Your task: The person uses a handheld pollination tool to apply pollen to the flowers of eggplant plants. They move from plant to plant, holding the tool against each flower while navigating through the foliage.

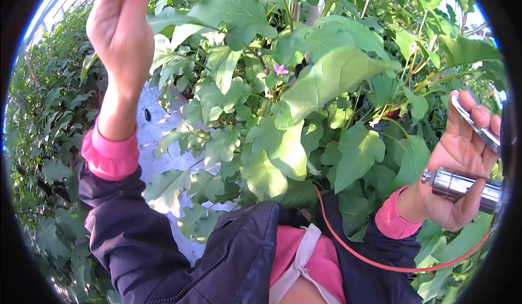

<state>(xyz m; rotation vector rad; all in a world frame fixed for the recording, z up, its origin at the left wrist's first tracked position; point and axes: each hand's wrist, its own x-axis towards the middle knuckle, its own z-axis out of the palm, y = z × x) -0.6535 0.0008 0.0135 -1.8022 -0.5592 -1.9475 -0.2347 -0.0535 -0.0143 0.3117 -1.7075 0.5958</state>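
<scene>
My left hand (122,30) is raised at the upper left beside the leaves; its fingertips run out of the frame, so whether it holds anything is hidden. At the right, my right hand (461,161) holds a shiny metal cylindrical tool (465,187) across the palm, with a curved metal lever (475,122) along the fingers. The far end of this tool is cut off by the picture's rim. A thin red hose (379,266) loops from near my jacket to the right rim below that hand. Eggplant plants with broad leaves (261,141) and purple flowers (280,70) stand before me.
More leafy plants (49,141) form a row along the left. Between the rows lies pale ground sheeting (163,141) with a small dark object (147,114) on it. Stems (432,83) spread close above my right hand. A curved, bright ribbed structure (61,2) shows at the upper left.
</scene>
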